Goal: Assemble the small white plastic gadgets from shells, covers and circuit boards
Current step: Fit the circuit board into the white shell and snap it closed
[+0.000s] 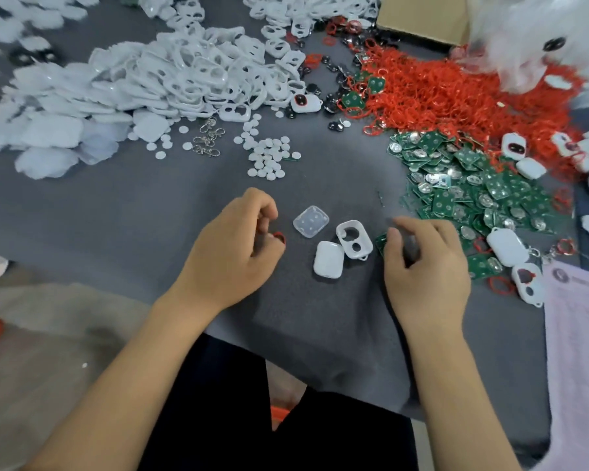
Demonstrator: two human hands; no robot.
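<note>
Left hand (233, 244): curled, thumb and fingertips pinching a small red ring (279, 237) just above the grey mat (116, 212). Right hand (422, 266): fingers loosely bent over a green circuit board (381, 240) at the edge of the board pile; whether gripped or merely touched, impossible to tell.

Between the hands, three loose parts, none joined: a clear square insert (310, 221), a white cover with two holes (354, 239) leaning on a plain white shell (327, 259).

Further right, a spread of green boards (473, 185) with a few closed white gadgets (506, 247) among them, apparently finished. Beyond, a heap of red rings (456, 93). Across the top left, a large heap of white covers and shells (184, 73); below it, white round discs (269, 154) and metal clasps (208, 139).

Judged early in this unit: parts gathered, board and ring not yet seated, cover not closed. Much stock left unassembled.
</note>
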